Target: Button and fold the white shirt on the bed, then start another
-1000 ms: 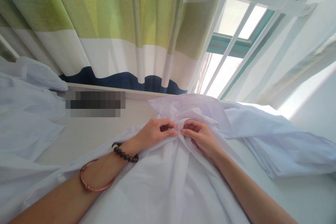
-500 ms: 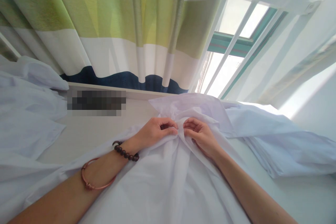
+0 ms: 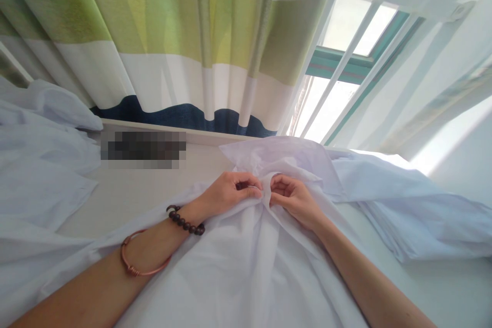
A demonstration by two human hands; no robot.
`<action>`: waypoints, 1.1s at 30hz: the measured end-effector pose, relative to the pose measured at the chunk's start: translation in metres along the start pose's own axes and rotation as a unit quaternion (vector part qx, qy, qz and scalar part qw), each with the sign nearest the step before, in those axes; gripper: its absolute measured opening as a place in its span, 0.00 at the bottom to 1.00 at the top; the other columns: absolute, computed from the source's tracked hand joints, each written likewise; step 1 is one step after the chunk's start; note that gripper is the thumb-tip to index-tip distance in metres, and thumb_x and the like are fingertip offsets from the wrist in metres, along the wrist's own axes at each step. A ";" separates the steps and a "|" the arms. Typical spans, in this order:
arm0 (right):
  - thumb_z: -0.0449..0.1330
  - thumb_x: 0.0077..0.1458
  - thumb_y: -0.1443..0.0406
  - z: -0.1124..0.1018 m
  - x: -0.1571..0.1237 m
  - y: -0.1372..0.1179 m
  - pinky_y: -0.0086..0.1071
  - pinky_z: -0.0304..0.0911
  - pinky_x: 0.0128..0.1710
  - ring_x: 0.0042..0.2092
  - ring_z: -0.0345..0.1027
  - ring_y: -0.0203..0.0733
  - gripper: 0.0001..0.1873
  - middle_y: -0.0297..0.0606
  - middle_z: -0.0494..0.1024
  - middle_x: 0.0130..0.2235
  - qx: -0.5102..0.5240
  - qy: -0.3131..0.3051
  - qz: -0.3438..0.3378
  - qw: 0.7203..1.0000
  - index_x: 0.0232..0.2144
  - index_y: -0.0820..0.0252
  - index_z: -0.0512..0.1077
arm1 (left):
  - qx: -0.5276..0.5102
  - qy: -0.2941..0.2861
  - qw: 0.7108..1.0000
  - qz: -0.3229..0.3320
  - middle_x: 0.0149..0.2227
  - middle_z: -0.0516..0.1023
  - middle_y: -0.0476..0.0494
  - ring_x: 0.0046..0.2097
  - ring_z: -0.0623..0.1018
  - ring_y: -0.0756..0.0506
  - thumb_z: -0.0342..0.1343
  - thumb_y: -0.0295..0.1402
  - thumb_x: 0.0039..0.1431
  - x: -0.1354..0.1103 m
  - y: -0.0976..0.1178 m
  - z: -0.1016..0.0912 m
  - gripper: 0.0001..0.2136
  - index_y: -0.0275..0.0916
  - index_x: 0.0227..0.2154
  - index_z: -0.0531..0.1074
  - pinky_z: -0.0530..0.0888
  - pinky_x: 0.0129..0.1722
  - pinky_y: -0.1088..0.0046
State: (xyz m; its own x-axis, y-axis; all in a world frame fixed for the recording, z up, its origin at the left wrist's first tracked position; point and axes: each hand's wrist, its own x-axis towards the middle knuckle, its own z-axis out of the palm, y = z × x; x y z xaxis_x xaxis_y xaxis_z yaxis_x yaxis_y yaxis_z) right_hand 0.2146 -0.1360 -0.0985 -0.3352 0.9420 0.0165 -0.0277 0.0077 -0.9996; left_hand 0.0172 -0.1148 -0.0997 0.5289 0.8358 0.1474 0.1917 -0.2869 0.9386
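A white shirt [image 3: 230, 271] lies spread in front of me, its cloth gathered into creases between my hands. My left hand [image 3: 226, 192], with a dark bead bracelet and a copper bangle on its arm, pinches the shirt's front edge between thumb and fingertips. Just to the right, my right hand [image 3: 294, 197] has its fingers curled and pinches the facing edge of the same cloth. The fingertips of both hands are close together. Any button between them is hidden or too small to make out. Beyond the hands, a collar-like flap [image 3: 284, 151] lies rumpled.
Folded white cloth [image 3: 423, 220] lies at the right, and more crumpled white cloth [image 3: 38, 164] is heaped at the left. A blurred-out dark patch [image 3: 146, 148] sits on the pale surface [image 3: 154, 182]. Behind hang a striped curtain [image 3: 172, 36] and a barred window [image 3: 346, 36].
My right hand has shifted very slightly to the right along the pinched edge, and a little more cloth shows between the hands. The view has moved slightly.
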 end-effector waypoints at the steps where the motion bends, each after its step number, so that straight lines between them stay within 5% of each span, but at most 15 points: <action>1: 0.69 0.39 0.59 0.000 -0.001 -0.001 0.32 0.65 0.33 0.30 0.67 0.36 0.14 0.29 0.72 0.27 -0.007 -0.006 0.006 1.000 0.26 0.56 0.69 | 0.000 0.000 1.000 0.000 0.30 0.77 0.51 0.34 0.72 0.50 0.60 0.36 0.55 0.000 0.001 0.000 0.07 0.37 0.31 0.76 0.67 0.34 0.77; 16: 0.68 0.42 0.56 -0.002 -0.003 -0.005 0.34 0.66 0.32 0.28 0.69 0.38 0.12 0.31 0.74 0.23 -0.080 -0.025 0.023 0.996 0.23 0.57 0.72 | 0.033 -0.042 0.998 0.031 0.31 0.78 0.50 0.35 0.73 0.48 0.58 0.31 0.55 -0.003 -0.001 -0.002 0.05 0.36 0.31 0.77 0.68 0.36 0.76; 21: 0.68 0.43 0.56 0.001 -0.002 -0.008 0.31 0.64 0.29 0.26 0.66 0.36 0.13 0.30 0.72 0.25 -0.076 -0.015 0.012 0.997 0.24 0.58 0.73 | 0.095 -0.002 0.993 0.064 0.28 0.73 0.52 0.29 0.68 0.52 0.60 0.34 0.55 -0.002 -0.002 0.000 0.05 0.38 0.30 0.75 0.66 0.31 0.77; 27: 0.66 0.46 0.59 -0.003 -0.001 -0.002 0.29 0.60 0.30 0.27 0.62 0.34 0.10 0.29 0.71 0.25 -0.057 0.000 -0.008 0.998 0.24 0.58 0.72 | 0.238 0.089 0.945 0.208 0.34 0.69 0.49 0.31 0.68 0.52 0.58 0.37 0.59 -0.004 0.001 0.004 0.09 0.38 0.28 0.69 0.68 0.34 0.78; 33: 0.65 0.46 0.59 -0.001 0.000 0.003 0.31 0.61 0.33 0.30 0.66 0.35 0.09 0.30 0.74 0.28 -0.055 0.032 -0.020 0.998 0.28 0.57 0.73 | 0.367 0.133 0.888 0.243 0.32 0.73 0.49 0.30 0.72 0.52 0.53 0.40 0.63 -0.009 0.000 0.008 0.10 0.38 0.32 0.69 0.65 0.29 0.78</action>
State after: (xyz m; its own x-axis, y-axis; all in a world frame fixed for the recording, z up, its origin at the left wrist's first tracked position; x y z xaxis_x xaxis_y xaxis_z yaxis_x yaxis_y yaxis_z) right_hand 0.2155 -0.1361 -0.1016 -0.2754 0.9595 0.0588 0.0641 0.0793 -0.9948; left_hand 0.0190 -0.1260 -0.1033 0.5011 0.5828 0.6398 0.5331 -0.7902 0.3023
